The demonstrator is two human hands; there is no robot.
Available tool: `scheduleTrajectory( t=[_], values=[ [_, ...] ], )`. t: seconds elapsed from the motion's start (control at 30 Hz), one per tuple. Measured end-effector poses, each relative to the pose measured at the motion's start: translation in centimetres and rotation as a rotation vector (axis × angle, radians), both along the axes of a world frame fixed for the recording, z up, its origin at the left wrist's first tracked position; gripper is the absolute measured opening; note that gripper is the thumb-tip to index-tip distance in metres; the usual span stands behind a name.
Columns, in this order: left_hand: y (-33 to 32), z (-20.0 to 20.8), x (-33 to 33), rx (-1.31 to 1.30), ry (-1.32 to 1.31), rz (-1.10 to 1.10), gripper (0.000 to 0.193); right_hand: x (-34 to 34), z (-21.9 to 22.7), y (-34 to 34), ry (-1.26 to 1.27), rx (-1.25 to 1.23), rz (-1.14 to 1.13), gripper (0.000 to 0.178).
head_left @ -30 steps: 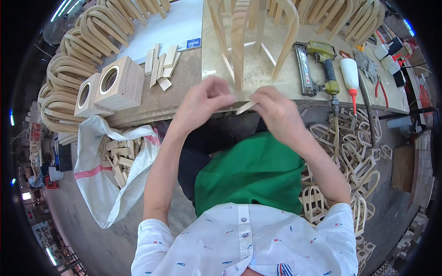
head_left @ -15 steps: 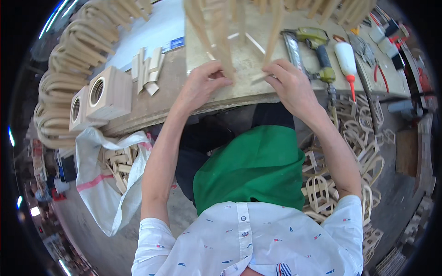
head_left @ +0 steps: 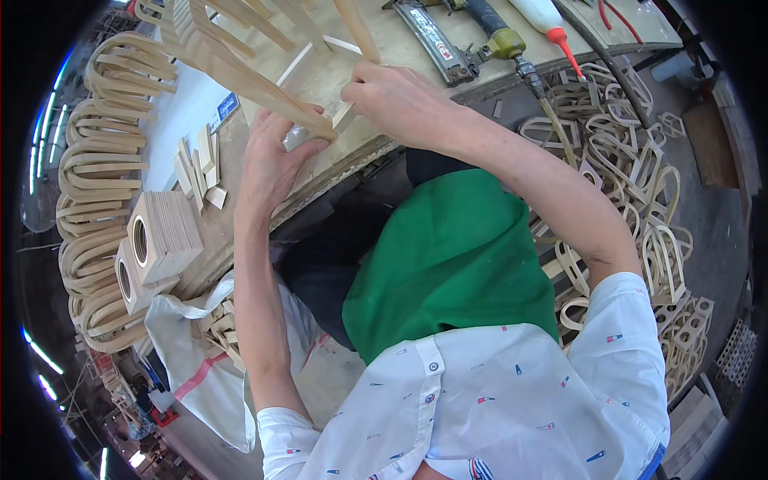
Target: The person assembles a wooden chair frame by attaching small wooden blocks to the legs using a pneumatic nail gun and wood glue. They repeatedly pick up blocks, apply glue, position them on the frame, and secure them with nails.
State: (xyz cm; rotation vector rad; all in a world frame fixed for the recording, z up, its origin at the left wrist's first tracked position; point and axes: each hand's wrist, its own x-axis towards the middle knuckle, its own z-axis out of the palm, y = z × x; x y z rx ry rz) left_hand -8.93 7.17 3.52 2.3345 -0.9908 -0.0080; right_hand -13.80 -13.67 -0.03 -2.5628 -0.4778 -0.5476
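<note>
A pale wooden frame with long legs stands on the workbench in front of me. My left hand is closed round the foot of its near leg, thumb on the near side and fingers behind. Between this leg and the one to its right lies a short wooden strip. My right hand pinches that strip at its right end, close to the right leg's foot; its fingertips are partly hidden. Other thin strips join the legs farther back.
Loose wooden slats and square blocks with round holes sit at left, beside stacked bent-wood loops. An air stapler, glue bottle and red-handled pliers lie at right. Below are a white sack and piled wooden frames.
My view has turned and the bench things sit differently in it. The frame now leans across to the upper left, and my two hands have brought the strip up against its near leg.
</note>
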Motion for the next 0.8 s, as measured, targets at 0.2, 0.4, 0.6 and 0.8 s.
scheduleTrajectory(
  t=[0.2, 0.4, 0.6, 0.8],
  values=[
    [-0.2, -1.2, 0.7, -0.025, 0.093, -0.022, 0.032, 0.6, -0.1, 0.1, 0.039, -0.023, 0.020, 0.007],
    [-0.4, -2.1, 1.2, -0.055, 0.157, -0.048, 0.033, 1.0, -0.5, 0.3, 0.030, -0.010, 0.018, 0.006],
    [-0.4, -2.3, 1.4, -0.061, 0.185, -0.059, 0.037, 0.9, -0.5, 0.6, 0.067, -0.003, 0.021, 0.007],
    [-0.6, -2.2, 1.1, -0.099, 0.252, -0.018, 0.043, 1.0, -1.0, 0.5, 0.018, 0.039, 0.037, 0.009]
  ],
)
